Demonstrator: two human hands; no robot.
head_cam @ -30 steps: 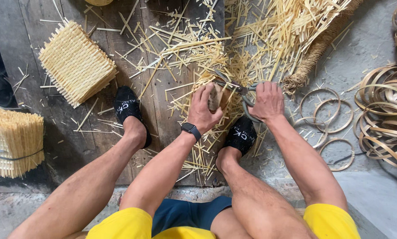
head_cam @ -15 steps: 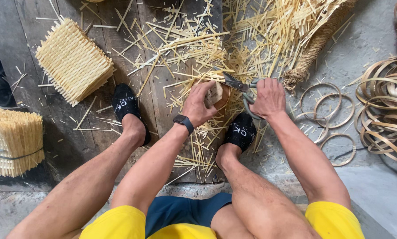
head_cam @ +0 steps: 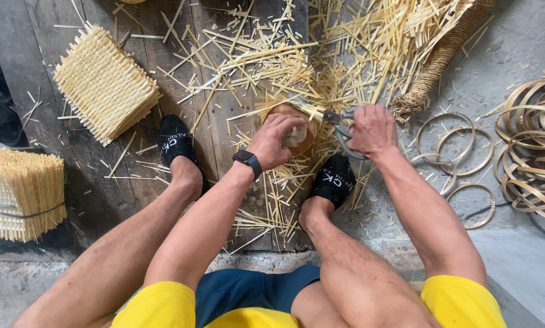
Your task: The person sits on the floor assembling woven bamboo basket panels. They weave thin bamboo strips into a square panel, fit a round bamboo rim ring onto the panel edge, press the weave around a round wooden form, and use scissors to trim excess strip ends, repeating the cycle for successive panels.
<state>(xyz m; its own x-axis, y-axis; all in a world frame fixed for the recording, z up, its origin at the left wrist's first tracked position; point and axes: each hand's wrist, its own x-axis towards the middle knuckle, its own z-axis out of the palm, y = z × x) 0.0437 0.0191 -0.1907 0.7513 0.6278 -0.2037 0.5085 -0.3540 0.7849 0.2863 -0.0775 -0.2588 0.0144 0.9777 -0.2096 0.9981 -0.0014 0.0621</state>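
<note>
My left hand (head_cam: 276, 141), with a dark watch on the wrist, grips a small round woven bamboo piece (head_cam: 296, 124) held over the wooden boards. My right hand (head_cam: 374, 129) is closed on the handles of a pair of grey scissors (head_cam: 339, 123), whose blades point left at the rim of the round piece. Loose bamboo strips stick out from that piece. Both hands work between my knees, above my two feet in black slippers (head_cam: 176, 144).
Cut bamboo strips (head_cam: 272, 61) litter the floor ahead. A flat woven bamboo mat (head_cam: 105, 82) lies at upper left, a tied bundle of sticks (head_cam: 17, 193) at far left. Thin bamboo hoops (head_cam: 460, 152) and coiled strips (head_cam: 536, 146) lie at right. A rope-wrapped bundle (head_cam: 433, 70) sits upper right.
Both hands have lifted slightly away from me with the round piece and scissors; the scissors now point at its rim. The view has shifted a little.
</note>
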